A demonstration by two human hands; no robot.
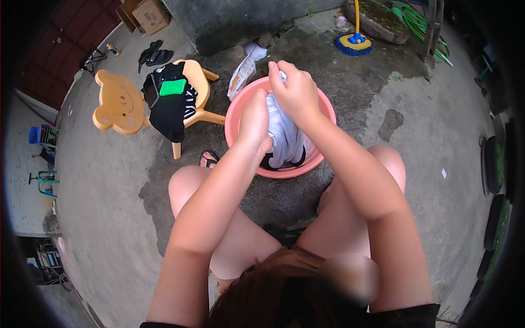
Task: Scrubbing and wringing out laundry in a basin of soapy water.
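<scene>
A pale grey-lilac garment with a dark part at its bottom hangs bunched from both my hands, over and partly inside a round pink basin. My left hand is closed on the garment's left side. Higher and a little farther off, my right hand grips its upper end, thumb pointing up. Much of the held cloth is hidden behind my fingers. Some whitish stuff shows low in the basin, right of the garment.
Left of the basin stands a yellow bear-backed chair with dark clothes, a phone and a green case-like thing on it. A printed packet lies against the basin's far left. Farther off are a mop and sandals. The concrete beneath is wet.
</scene>
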